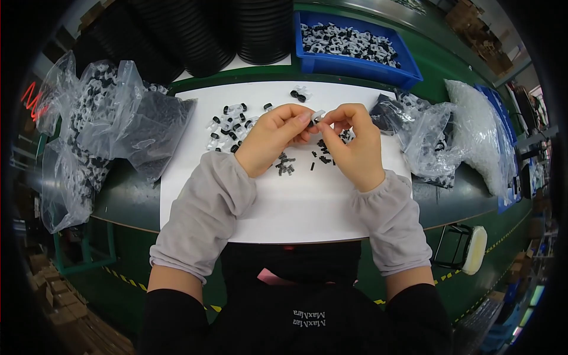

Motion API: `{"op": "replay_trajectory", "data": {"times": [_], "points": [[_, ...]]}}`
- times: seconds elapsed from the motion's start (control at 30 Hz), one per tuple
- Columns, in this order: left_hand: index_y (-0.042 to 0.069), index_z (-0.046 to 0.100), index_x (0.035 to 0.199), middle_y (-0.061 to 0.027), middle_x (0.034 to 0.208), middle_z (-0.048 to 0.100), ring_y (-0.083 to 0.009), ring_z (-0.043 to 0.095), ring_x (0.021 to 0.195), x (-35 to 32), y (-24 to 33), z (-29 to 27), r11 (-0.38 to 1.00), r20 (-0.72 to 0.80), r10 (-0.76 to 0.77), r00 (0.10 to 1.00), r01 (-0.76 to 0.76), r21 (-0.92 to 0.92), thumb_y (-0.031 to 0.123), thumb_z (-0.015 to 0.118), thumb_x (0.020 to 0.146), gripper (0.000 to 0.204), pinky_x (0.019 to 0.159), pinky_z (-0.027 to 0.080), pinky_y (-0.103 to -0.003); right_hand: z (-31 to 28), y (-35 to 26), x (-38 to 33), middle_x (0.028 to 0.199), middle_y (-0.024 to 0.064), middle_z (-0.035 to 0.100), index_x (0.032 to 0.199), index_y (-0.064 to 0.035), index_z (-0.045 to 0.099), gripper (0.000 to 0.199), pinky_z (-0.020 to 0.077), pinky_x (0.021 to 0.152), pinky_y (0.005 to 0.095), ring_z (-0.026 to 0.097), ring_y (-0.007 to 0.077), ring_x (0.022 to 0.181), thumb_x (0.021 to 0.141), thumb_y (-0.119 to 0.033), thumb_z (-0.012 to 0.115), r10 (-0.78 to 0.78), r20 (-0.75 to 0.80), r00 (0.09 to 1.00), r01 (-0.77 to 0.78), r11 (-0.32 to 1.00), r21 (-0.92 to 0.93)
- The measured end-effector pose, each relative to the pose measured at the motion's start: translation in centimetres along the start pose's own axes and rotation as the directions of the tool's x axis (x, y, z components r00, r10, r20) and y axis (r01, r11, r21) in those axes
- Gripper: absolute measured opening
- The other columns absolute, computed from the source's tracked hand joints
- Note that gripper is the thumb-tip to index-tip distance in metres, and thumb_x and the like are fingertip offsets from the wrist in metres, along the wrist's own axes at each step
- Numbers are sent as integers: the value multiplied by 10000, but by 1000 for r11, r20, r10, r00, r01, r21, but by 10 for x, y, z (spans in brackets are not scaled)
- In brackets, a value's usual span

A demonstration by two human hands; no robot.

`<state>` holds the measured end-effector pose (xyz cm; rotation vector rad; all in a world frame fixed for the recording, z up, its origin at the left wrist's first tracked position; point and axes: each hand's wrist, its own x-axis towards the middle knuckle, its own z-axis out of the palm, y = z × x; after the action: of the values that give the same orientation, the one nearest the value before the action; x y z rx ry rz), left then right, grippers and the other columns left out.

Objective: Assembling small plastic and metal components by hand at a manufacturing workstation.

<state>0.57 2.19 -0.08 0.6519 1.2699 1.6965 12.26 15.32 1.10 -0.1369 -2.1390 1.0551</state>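
Observation:
My left hand (271, 142) pinches a small white-and-black plastic part (318, 116) above the white board. From the other side my right hand (358, 151) meets it, thumb and forefinger closed at its edge. The fingers cover much of the part. Left of my left hand lies a loose group of white-and-black plastic parts (226, 131). Small black pieces (286, 164) are scattered between my hands, with more black pieces (325, 158) close by my right hand. Beyond my fingertips sits a joined pair of white-and-black parts (300, 94).
A blue bin (361, 74) full of white-and-black parts stands at the back. Clear bags of parts (97, 118) crowd the left; other bags (435, 139) lie right. Black ribbed stacks (263, 29) rise behind the white board (296, 207). A stool (475, 250) stands at lower right.

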Motion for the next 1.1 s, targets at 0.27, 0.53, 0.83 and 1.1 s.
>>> {"op": "replay_trajectory", "data": {"times": [0.27, 0.53, 0.83, 1.1], "points": [[27, 541, 1075, -51, 900, 588, -92, 522, 792, 2, 4, -2, 998, -79, -2, 997, -3, -61, 219, 483, 962, 230, 773, 457, -240, -7, 3, 2, 806, 38, 616, 849, -34, 557, 152, 429, 617, 237, 525, 110, 658, 743, 6, 658, 21, -18, 1000, -21, 1000, -13], [36, 535, 974, -65, 862, 558, -117, 492, 774, 8, 15, -31, 904, -339, 163, 927, -277, -324, 224, 498, 948, 193, 746, 429, -265, 1, 31, -1, 771, 79, 603, 812, -26, 652, 82, 433, 616, 286, 548, 195, 689, 739, -61, 638, 118, 256, 959, -66, 977, -203], [41, 532, 976, -59, 854, 561, -106, 490, 759, 9, 17, -37, 866, -408, 239, 881, -383, -321, 226, 516, 944, 188, 733, 427, -254, 32, 11, -6, 713, 72, 603, 730, -47, 684, 47, 426, 630, 355, 553, 249, 694, 747, -85, 663, -27, 342, 939, 102, 974, -203], [36, 525, 978, -51, 829, 547, -100, 472, 741, 8, 20, -35, 848, -486, 319, 814, -474, -237, 215, 496, 947, 184, 700, 414, -251, 67, 4, 11, 766, 40, 607, 765, -93, 700, 129, 369, 675, 399, 566, 235, 813, 777, -209, 646, 16, 422, 907, 162, 910, -382]]}}
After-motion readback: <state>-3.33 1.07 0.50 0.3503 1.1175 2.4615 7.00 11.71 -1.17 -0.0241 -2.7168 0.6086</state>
